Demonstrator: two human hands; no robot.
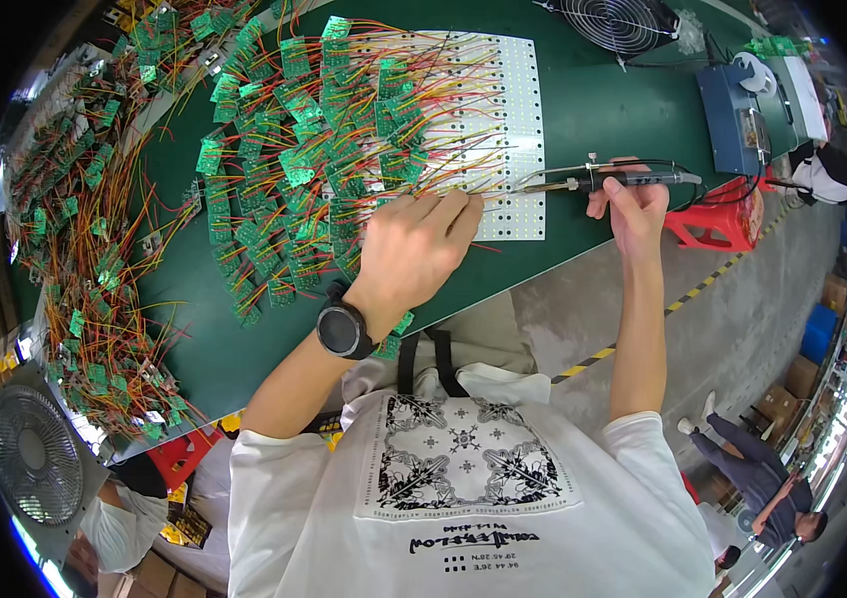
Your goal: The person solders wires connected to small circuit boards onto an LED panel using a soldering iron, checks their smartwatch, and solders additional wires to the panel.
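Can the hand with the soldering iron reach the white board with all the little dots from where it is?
Probably yes. The right hand holds the soldering iron with its tip already at the right edge of the white board. Nothing lies between them; the left hand presses on the board's lower part, off to the side.

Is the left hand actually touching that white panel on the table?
Touching: the head view shows the left hand resting fingertips on the white panel.

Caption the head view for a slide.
Left hand steadies wires on a white panel; right hand holds a soldering iron.
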